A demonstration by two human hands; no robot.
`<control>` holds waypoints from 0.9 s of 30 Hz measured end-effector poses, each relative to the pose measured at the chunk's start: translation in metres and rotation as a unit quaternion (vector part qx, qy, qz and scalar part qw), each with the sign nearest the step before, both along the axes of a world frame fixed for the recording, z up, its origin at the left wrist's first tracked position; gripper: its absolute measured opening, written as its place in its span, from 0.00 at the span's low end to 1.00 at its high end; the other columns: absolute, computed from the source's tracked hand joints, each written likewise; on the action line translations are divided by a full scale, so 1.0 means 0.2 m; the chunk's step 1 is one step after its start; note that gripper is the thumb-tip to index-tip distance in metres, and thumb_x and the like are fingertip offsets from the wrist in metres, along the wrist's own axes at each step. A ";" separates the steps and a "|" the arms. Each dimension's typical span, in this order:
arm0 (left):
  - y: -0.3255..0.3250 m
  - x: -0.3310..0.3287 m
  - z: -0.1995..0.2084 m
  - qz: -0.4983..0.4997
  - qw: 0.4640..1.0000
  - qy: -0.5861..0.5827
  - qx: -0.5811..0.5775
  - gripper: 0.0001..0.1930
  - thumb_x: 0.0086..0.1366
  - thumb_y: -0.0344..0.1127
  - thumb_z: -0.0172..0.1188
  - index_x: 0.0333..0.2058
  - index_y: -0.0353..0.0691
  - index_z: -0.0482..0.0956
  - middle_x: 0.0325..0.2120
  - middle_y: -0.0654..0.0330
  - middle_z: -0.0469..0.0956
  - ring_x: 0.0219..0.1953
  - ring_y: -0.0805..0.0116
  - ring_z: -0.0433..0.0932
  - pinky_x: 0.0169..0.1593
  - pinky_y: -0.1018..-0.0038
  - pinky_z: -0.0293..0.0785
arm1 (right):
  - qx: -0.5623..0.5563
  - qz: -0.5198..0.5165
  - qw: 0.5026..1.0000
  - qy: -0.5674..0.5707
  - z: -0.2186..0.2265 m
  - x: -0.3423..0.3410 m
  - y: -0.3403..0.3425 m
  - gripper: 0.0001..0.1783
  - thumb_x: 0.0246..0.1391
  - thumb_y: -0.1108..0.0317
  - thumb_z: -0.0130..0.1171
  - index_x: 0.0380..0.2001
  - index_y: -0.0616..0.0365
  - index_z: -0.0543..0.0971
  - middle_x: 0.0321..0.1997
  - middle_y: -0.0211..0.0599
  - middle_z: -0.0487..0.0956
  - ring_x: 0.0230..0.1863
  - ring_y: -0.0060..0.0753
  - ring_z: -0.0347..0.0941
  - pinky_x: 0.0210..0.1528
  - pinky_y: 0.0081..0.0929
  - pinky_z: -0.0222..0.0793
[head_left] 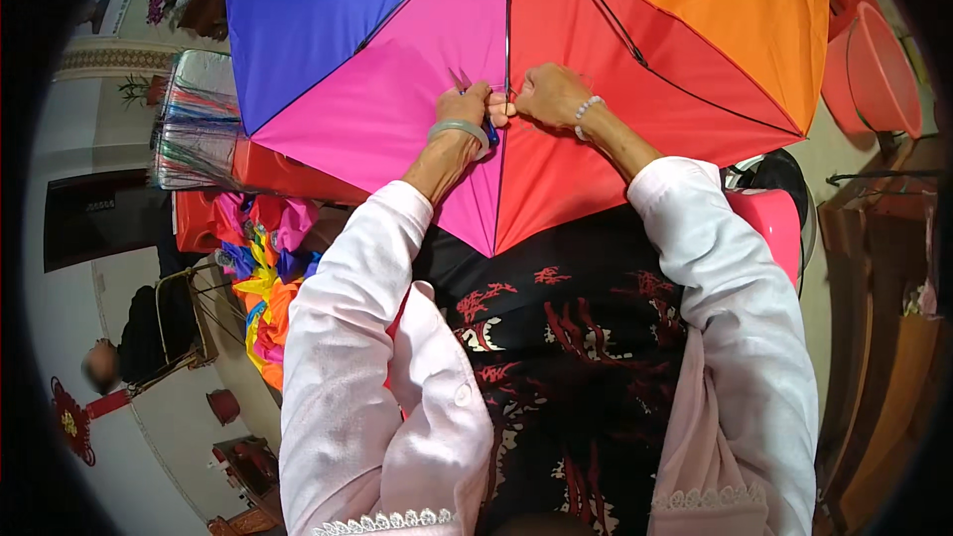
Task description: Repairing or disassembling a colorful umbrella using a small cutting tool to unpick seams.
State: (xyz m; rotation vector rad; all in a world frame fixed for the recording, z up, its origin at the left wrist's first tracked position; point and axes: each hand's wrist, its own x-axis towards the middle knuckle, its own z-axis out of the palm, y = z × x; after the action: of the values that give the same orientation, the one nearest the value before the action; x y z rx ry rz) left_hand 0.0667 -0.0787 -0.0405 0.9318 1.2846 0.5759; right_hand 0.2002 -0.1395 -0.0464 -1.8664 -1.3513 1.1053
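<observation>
A multicoloured umbrella canopy (387, 104) lies spread open in front of me, its inner side and dark ribs (508, 20) facing up. My left hand (465, 119) is closed around small scissors (491, 132) with a blue handle, the blades poking out past the fingers. Its fingertips also press at the rib along the seam between the pink and red panels. Right beside it, my right hand (552, 96) is closed in a pinch at the same rib. Whatever is between its fingertips is too small to make out.
Left of the canopy is a stack of plastic-wrapped bundles (194, 124) on something red. Below it lies a heap of bright folded cloth (263, 288). A pink-red plastic basin (884, 69) stands at the far right, near wooden furniture (864, 318). A pink seat-like object (769, 228) is by my right arm.
</observation>
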 end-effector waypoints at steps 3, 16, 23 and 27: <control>0.01 0.00 -0.01 -0.001 1.000 -0.006 -0.005 0.10 0.56 0.25 0.47 0.33 0.24 0.60 0.22 0.46 0.73 0.18 0.61 0.76 0.14 0.77 0.69 | 0.059 0.014 0.988 -0.142 0.00 0.01 -0.03 0.12 0.36 0.64 0.54 0.17 0.65 0.75 0.24 0.53 0.75 0.29 0.49 0.73 0.32 0.39 0.68; 0.03 0.00 0.00 -0.005 0.999 0.015 -0.034 0.08 0.58 0.27 0.47 0.30 0.25 0.67 0.22 0.48 0.74 0.18 0.62 0.75 0.16 0.79 0.71 | 0.036 -0.019 0.997 -0.067 -0.03 0.02 -0.03 0.10 0.36 0.66 0.53 0.20 0.62 0.75 0.24 0.54 0.75 0.31 0.50 0.73 0.34 0.40 0.67; 0.03 0.00 0.00 -0.014 0.999 0.014 -0.045 0.08 0.58 0.27 0.46 0.29 0.25 0.67 0.21 0.48 0.74 0.18 0.63 0.75 0.16 0.80 0.70 | 0.060 -0.019 0.997 -0.043 -0.04 0.03 -0.04 0.09 0.36 0.67 0.53 0.20 0.62 0.73 0.22 0.52 0.75 0.29 0.50 0.73 0.32 0.39 0.66; 0.04 0.00 -0.01 -0.030 0.998 0.004 -0.053 0.07 0.58 0.28 0.47 0.29 0.27 0.67 0.20 0.49 0.74 0.18 0.65 0.75 0.16 0.81 0.69 | 0.069 -0.029 0.997 -0.015 -0.02 0.03 -0.05 0.07 0.37 0.67 0.52 0.20 0.60 0.72 0.18 0.45 0.74 0.23 0.42 0.73 0.28 0.35 0.67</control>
State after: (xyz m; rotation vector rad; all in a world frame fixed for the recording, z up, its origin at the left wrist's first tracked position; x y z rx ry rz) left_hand 0.0659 -0.0698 -0.0418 0.8829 1.2780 0.4521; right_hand 0.2063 -0.1499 -0.0512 -1.8168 -1.3447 0.9352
